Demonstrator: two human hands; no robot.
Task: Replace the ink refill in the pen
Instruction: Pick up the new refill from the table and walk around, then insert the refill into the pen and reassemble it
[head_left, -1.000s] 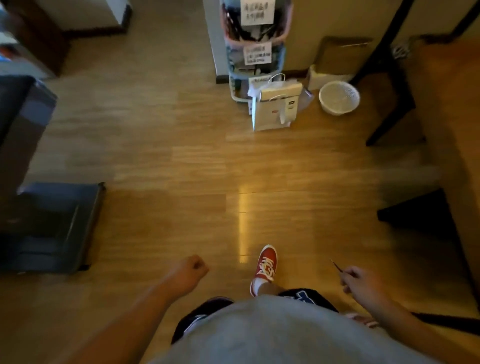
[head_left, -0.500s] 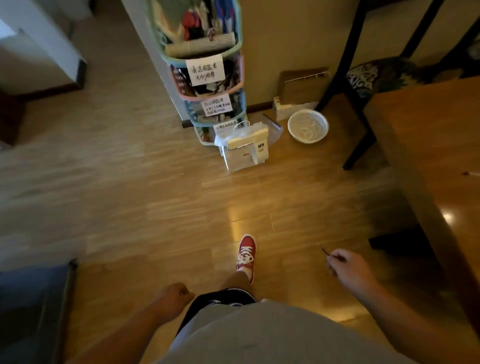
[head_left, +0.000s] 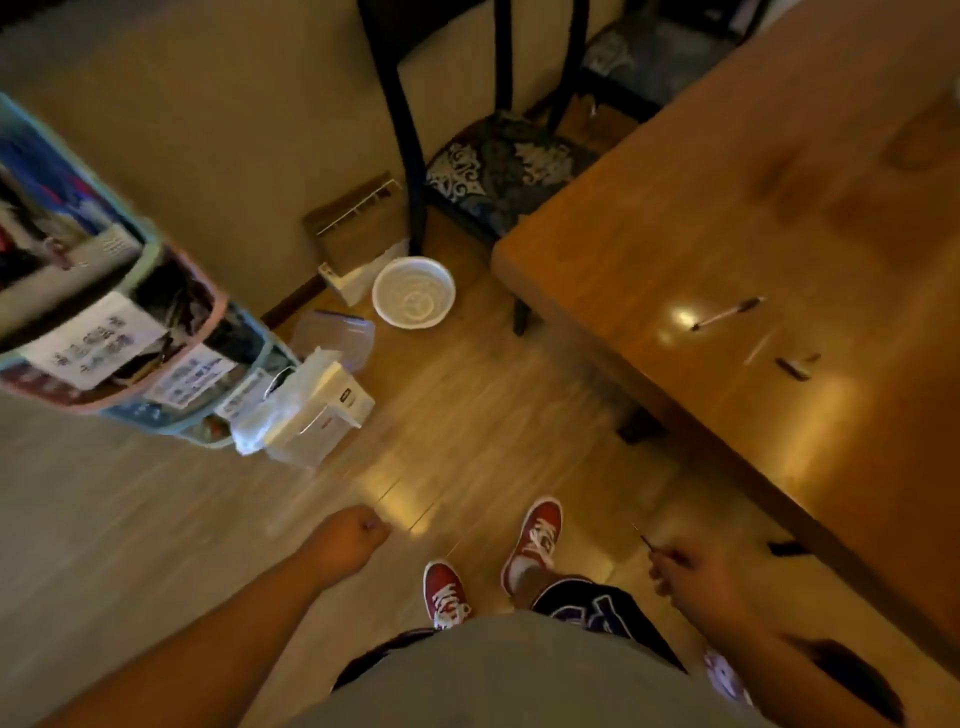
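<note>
My right hand hangs low at the right and pinches a thin dark ink refill whose tip pokes out past the fingers. My left hand is a closed fist with nothing in it, low over the floor. On the wooden table at the right lie a clear pen barrel, a thin pale refill and a small dark pen part, all blurred.
A stacked basket rack with paper labels stands at the left, a white box and plastic bags at its foot. A white bowl-shaped basket sits on the floor by a dark chair. My red shoes stand on wood flooring.
The view has swung right and I have stepped nearer the table; the pen parts on it have come into sight. Both hands keep their grips.
</note>
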